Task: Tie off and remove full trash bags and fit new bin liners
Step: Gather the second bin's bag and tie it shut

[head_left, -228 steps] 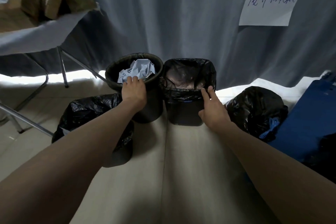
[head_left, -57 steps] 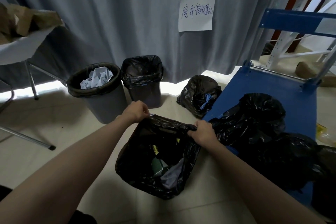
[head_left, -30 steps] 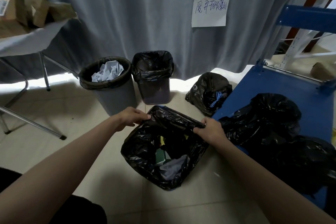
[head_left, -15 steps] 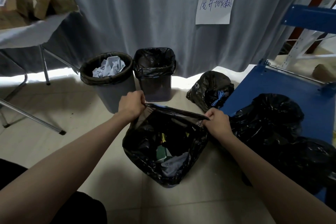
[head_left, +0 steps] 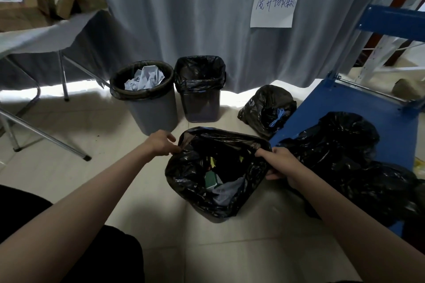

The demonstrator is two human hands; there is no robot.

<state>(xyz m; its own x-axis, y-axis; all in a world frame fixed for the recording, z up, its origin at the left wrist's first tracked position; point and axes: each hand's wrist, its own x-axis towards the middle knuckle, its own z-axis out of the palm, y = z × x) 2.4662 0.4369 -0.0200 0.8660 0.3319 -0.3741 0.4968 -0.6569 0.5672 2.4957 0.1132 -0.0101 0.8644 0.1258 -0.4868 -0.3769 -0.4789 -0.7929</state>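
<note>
paper sign (head_left: 274, 6) on curtain (head_left: 184, 7), handwritten "废弃物收集处"

I see a glossy, crinkled black plastic trash bag (head_left: 204, 181) with crumpled plastic and card scraps inside. The round bin (head_left: 149, 108) looks like matt grey plastic, holding creased white paper (head_left: 145, 78); the square bin (head_left: 200, 92) wears a shiny thin film liner. The curtain (head_left: 184, 7) is soft matt grey cloth. The cart deck (head_left: 345, 117) is smooth blue painted metal. The floor (head_left: 69, 145) is pale, faintly sheened tile.

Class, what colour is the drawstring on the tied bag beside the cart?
Blue drawstring, on the tied bag; head view.
</note>
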